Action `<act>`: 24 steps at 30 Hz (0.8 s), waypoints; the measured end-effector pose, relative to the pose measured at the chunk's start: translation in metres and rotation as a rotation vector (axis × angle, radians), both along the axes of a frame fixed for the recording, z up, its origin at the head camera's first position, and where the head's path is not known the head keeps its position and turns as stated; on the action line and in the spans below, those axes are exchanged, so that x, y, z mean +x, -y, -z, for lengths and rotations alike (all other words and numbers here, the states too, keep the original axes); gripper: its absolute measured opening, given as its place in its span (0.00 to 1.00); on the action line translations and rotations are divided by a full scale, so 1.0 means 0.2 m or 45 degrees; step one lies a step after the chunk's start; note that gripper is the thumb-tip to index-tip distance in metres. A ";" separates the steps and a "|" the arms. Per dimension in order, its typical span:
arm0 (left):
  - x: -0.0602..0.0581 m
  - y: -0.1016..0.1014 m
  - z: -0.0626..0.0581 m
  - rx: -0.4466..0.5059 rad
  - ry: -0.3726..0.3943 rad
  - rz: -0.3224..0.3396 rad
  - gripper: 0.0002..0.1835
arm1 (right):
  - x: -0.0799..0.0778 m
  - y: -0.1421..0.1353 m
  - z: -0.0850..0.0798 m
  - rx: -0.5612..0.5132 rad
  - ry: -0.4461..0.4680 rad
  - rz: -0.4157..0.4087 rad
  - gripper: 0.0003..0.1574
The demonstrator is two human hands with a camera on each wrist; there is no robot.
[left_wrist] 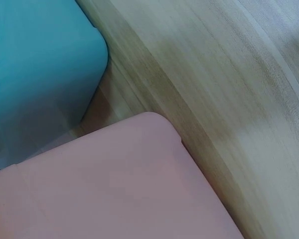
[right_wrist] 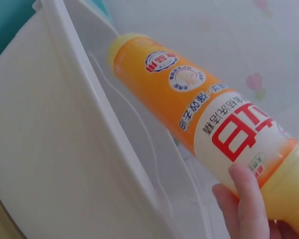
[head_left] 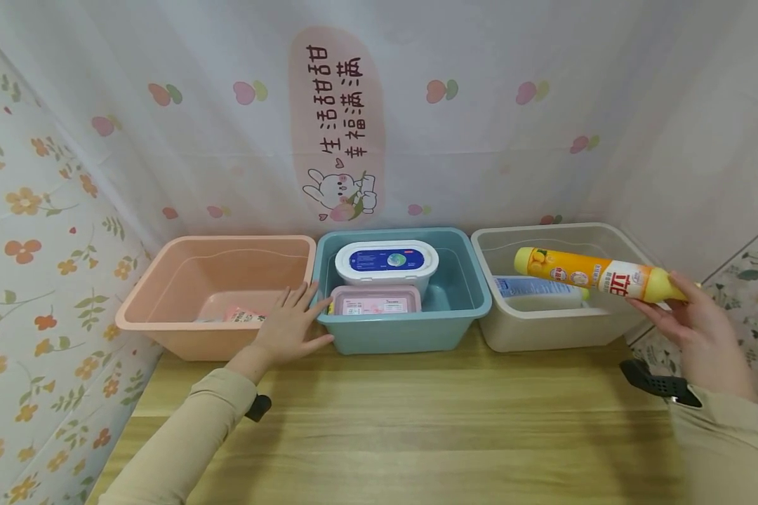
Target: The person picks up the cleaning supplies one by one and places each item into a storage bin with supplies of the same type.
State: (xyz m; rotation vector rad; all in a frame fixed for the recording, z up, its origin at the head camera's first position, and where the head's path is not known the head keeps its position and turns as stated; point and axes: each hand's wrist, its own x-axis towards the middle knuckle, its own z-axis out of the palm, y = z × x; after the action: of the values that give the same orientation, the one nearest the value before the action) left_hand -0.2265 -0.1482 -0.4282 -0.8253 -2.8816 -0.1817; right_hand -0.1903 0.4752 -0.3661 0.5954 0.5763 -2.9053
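Note:
My right hand [head_left: 695, 319] grips a yellow and orange dish soap bottle [head_left: 594, 273] near its cap end. The bottle lies nearly level above the grey-white bin [head_left: 556, 333]; in the right wrist view the dish soap bottle [right_wrist: 189, 109] slants across the bin's rim. Under it, inside that bin, lies a white and blue bottle [head_left: 537, 293], partly covered. My left hand [head_left: 290, 322] has its fingers spread over the adjoining rims of the pink bin [head_left: 183, 330] and the blue bin [head_left: 404, 337]. The left wrist view shows only the bins and tabletop.
In the blue bin sit a white tub with a blue label [head_left: 385, 261] and a pink lidded box [head_left: 375, 300]. Flat packets, one red and white [head_left: 243, 314], lie in the pink bin. The wooden table [head_left: 417, 421] extends in front; a printed curtain [head_left: 480, 140] hangs behind.

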 end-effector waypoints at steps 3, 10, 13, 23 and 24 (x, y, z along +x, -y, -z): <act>0.00 0.00 0.00 0.008 -0.008 -0.004 0.38 | -0.03 0.04 -0.02 0.033 0.026 -0.028 0.10; 0.01 0.00 -0.01 0.004 -0.012 0.002 0.38 | -0.07 0.13 -0.04 0.069 0.066 -0.045 0.07; 0.01 0.01 -0.01 0.010 -0.008 0.000 0.38 | -0.09 0.16 -0.04 0.114 0.090 -0.054 0.06; 0.00 0.01 0.00 0.002 0.014 -0.011 0.38 | -0.17 0.25 -0.02 0.215 0.170 -0.079 0.11; 0.00 0.01 0.00 0.002 0.017 -0.011 0.38 | -0.18 0.25 -0.02 0.222 0.192 -0.072 0.11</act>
State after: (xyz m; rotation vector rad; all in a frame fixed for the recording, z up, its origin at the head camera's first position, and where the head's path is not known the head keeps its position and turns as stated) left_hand -0.2260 -0.1500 -0.4280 -0.8145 -2.8964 -0.1887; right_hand -0.2270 0.4247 -0.3625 0.7980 0.8158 -2.7452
